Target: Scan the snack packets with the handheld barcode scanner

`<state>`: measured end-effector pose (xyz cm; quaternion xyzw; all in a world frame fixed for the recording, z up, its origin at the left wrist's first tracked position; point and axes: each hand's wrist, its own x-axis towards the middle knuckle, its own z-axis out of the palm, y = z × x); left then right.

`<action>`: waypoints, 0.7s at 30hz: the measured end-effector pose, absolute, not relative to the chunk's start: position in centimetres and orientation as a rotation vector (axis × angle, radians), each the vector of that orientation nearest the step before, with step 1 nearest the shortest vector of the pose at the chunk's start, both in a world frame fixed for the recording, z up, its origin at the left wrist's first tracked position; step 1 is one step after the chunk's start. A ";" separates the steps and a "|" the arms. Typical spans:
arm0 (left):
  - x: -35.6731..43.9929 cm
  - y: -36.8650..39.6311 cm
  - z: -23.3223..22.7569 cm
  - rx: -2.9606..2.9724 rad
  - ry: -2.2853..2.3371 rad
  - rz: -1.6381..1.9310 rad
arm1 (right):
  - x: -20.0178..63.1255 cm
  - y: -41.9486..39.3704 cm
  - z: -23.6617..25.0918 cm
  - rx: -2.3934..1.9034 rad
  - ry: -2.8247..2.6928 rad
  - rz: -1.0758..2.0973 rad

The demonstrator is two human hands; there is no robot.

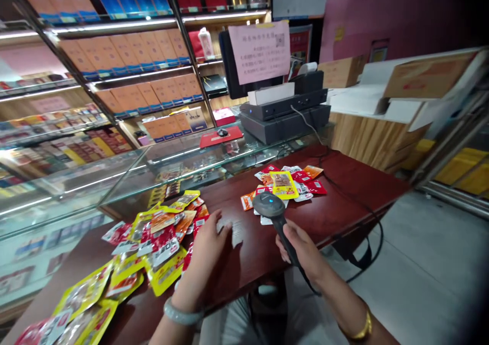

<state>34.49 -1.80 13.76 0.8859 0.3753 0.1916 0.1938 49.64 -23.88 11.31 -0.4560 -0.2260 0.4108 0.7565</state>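
Scanner (269, 205) grip hidden in right hand (301, 250)

A small shop: stocked shelves (126, 49), a glass display counter (114, 182) and a till (284, 113).

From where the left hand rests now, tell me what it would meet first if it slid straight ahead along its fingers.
Likely bare red tabletop first; the left hand points up and right toward the small pile of snack packets beyond. The bigger packet heap lies beside it, off that line. Depth is uncertain.
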 end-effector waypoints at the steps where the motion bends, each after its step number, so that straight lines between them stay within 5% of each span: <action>1: 32.8 -1.6 14.1 2.586 1.199 0.515 | 49.3 -23.6 11.3 -1.001 -0.503 0.917; 5: 28.7 -0.8 15.1 2.869 1.705 0.266 | 47.8 -22.3 11.5 -1.010 -0.540 0.985; 9: 28.5 -0.5 14.6 2.967 1.642 0.060 | 46.5 -21.6 11.7 -1.021 -0.538 1.038; 21: 35.1 0.2 13.5 2.240 1.144 0.501 | 47.3 -22.6 10.9 -1.000 -0.514 0.977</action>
